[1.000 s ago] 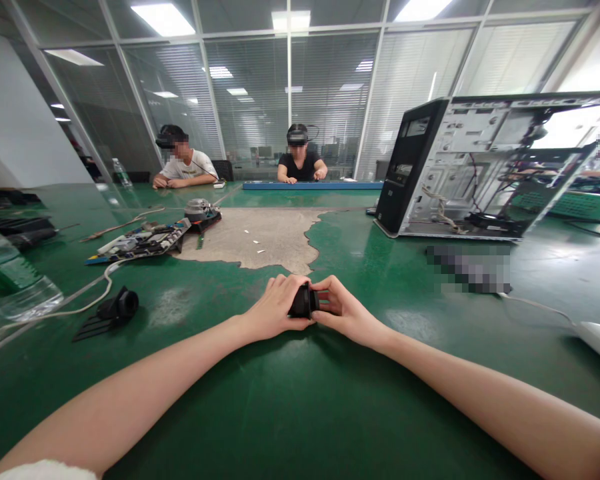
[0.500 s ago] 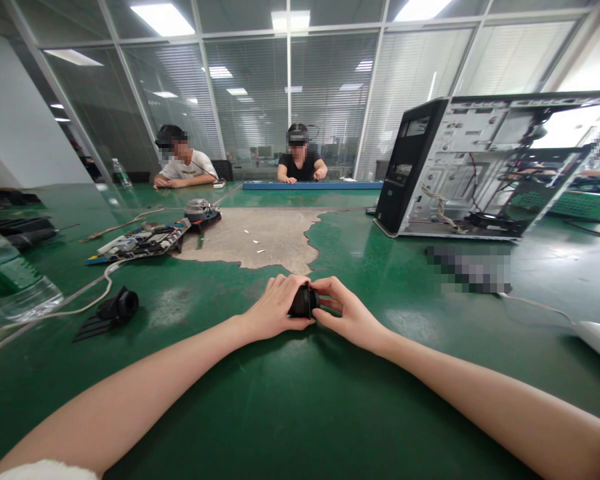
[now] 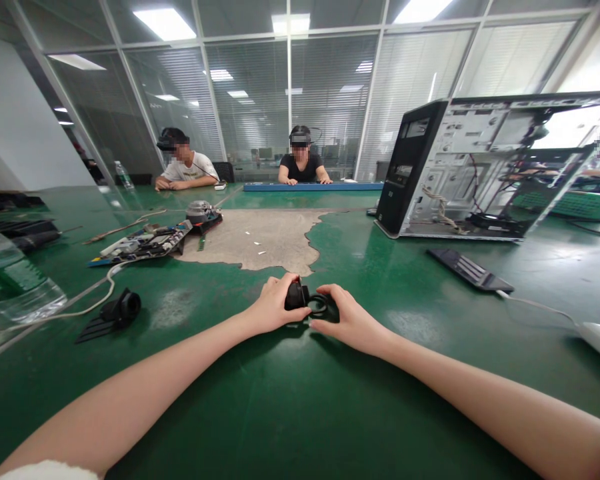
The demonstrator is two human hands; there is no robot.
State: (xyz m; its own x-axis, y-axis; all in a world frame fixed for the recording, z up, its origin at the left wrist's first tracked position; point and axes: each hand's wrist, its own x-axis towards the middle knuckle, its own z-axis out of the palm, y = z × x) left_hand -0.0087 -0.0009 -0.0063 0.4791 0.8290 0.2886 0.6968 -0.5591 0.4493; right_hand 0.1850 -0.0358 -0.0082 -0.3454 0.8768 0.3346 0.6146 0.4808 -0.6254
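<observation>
Well off to the left of the left hand's fingers is a clear bottle (image 3: pixel 17 277), then, nearer them, a finned black piece (image 3: pixel 113 313) with a round opening, and ahead of that a circuit board (image 3: pixel 143 245). The left hand (image 3: pixel 270 305) has thumb and fingers closed around a black round component (image 3: pixel 296 295), while just right of its fingertips a black ring (image 3: pixel 332 308) sits in the curled grasp of the right hand (image 3: pixel 347 321) (thumb below, fingers above). Beyond those right fingers lie a flat dark device (image 3: pixel 470 270) and an opened computer case (image 3: pixel 415 163).
</observation>
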